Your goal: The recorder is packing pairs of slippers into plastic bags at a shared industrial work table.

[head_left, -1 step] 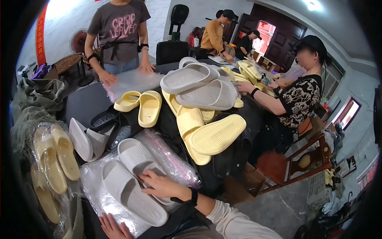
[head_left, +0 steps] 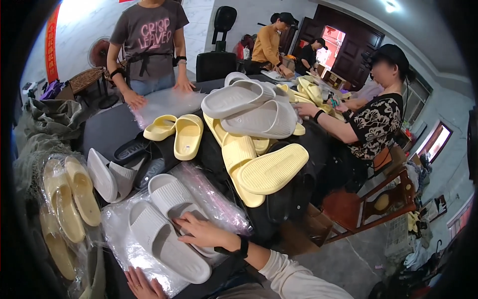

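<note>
A pair of light grey slide slippers lies side by side, soles down, on clear plastic bags at the near side of the table. The nearer slipper shows whole. Over the footbed of the other slipper rests my right hand, open, its fingers stretched toward the gap between the two. My right hand covers part of that slipper. At the lower edge, my left hand lies open on the plastic beside the nearer slipper, fingers extended. Part of my left hand is cut off by the picture's edge.
Yellow slippers and grey slippers form a pile ahead. A bagged yellow pair lies left, near another grey pair. A co-worker touches plastic across the table; another works at right, near a wooden chair.
</note>
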Available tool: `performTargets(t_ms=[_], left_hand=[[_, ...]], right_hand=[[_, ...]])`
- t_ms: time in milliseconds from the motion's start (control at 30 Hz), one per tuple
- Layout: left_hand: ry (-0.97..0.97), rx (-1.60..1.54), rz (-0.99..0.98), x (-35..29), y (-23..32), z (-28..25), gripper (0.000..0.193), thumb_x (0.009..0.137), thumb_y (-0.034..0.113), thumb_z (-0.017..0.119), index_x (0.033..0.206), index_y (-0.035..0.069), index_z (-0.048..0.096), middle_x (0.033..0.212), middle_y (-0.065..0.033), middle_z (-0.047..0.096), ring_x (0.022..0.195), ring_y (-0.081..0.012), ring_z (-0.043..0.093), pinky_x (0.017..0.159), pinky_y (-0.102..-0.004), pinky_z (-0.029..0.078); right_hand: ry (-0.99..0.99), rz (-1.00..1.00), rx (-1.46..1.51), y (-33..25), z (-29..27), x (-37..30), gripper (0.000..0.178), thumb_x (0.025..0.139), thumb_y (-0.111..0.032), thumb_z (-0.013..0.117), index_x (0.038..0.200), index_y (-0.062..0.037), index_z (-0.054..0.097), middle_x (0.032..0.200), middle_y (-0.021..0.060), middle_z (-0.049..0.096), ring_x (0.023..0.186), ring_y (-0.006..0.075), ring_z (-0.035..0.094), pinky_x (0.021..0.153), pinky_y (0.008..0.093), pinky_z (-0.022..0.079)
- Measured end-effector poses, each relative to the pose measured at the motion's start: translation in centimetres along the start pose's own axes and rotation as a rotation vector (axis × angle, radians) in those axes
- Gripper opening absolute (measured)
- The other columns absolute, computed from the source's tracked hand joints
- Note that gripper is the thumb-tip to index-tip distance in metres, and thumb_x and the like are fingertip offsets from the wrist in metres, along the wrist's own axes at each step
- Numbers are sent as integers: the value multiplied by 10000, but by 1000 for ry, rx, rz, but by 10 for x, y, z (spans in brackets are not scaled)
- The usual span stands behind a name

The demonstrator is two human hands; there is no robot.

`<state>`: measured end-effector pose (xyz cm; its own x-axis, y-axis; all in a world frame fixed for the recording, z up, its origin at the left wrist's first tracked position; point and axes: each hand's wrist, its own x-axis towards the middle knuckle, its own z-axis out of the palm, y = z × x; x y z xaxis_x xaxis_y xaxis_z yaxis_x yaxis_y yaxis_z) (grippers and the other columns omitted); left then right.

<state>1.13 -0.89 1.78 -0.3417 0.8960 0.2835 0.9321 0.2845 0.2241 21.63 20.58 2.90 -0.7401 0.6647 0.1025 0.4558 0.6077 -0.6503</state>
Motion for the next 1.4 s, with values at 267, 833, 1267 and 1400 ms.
performTargets(t_ms=[267,833,1267,1400], left_hand=[[-37,7,-1,5,4,-1,472,919,263,484,1272,-49,479,1356,-244,426,1272,-408,373,1043,-475,305],[-40,-145,-151,-6,-8,7,542,860,375,574,1298,68,485,1425,-148,372,1335,-353,306,1072,-485,248],[-84,-110,-164,1,0,6,543,867,359,566,1327,89,461,1429,-137,361,1333,-348,306,1060,-504,260],[-82,-107,-147,3,-2,5,545,863,348,568,1327,84,458,1443,-136,338,1342,-348,288,1059,-510,258]], right_hand=[[6,-49,141,28,-6,12,519,889,-353,567,1273,-14,485,1169,184,507,1040,344,553,879,385,452],[144,376,1083,31,-31,5,379,983,-236,440,1229,48,493,878,77,620,540,64,491,441,205,406],[139,384,991,24,-37,11,393,986,-228,424,1257,53,475,999,123,656,592,66,544,494,193,456],[128,374,994,25,-37,11,388,984,-214,430,1259,55,479,1003,115,657,607,68,549,508,195,464]])
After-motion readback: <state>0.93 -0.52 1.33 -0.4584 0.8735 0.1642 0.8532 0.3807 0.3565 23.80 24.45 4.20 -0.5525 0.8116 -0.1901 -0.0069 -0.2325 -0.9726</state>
